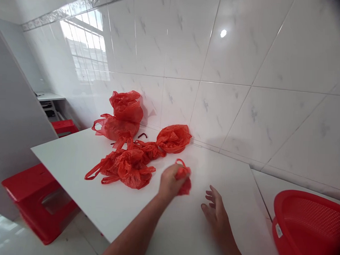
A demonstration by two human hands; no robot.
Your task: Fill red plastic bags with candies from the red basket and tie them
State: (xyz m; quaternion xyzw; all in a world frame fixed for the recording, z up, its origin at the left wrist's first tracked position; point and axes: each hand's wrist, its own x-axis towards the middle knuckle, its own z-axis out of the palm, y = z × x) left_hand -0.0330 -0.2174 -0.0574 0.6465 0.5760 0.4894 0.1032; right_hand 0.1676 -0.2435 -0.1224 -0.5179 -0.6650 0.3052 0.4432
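Above the white table (194, 225), my left hand (169, 182) is closed around a small crumpled red plastic bag (186, 184). One loop of this bag sticks up past my fingers. To its right, my right hand (215, 211) holds nothing, its fingers apart and turned toward the bag. Left of my hands lies a heap of crumpled red plastic bags (132, 167) with handles spread out. Another red bag (173, 138) sits behind, close to the wall. Whether the bags contain anything cannot be made out.
A stack of fuller red bags (124, 116) leans near the tiled wall (183, 61), with a dark red bent piece (143, 135) beside it. A red perforated basket (284, 220) stands at the right. Red stools (34, 189) are at the left.
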